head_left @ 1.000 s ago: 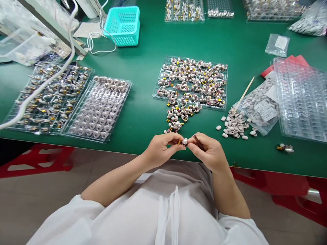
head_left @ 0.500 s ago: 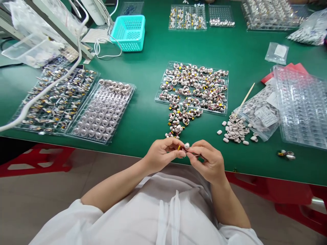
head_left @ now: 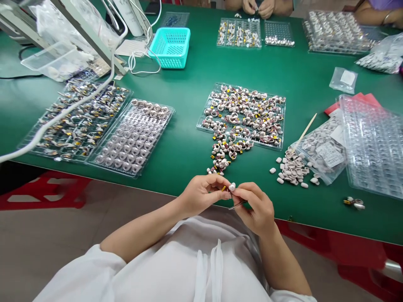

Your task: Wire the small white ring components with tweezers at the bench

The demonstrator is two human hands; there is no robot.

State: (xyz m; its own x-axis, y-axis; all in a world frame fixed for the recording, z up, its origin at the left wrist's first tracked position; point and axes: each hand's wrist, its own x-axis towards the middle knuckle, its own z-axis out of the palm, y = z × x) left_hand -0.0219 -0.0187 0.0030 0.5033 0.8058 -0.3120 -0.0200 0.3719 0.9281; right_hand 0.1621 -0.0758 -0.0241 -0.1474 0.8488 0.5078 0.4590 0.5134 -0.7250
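Observation:
My left hand [head_left: 204,195] is closed, pinching a small earbud part [head_left: 232,187] between thumb and fingers. The part has a white rounded shell and a yellow tab [head_left: 224,188]. At its right side, the fingers of my right hand [head_left: 257,206] are bent and press close to the shell. A thin metal tool, like tweezers [head_left: 237,205], sticks out below these fingers; most of it is hidden by the hand. Just beyond my hands lies a heap of similar earbud parts [head_left: 225,155], which runs up to a full clear tray [head_left: 201,125].
Loose pale caps [head_left: 294,167] lie right of the heap, by a bag of caps [head_left: 329,153] and a wooden stick [head_left: 307,130]. Filled trays [head_left: 132,138] stand left, near a turquoise basket [head_left: 170,48]. Across the table are a co-worker's hands [head_left: 260,7].
The view has shifted upward, so a co-worker's hands now show at the far edge. My hands stay together at the part, and more of the thin tool shows beneath my right hand.

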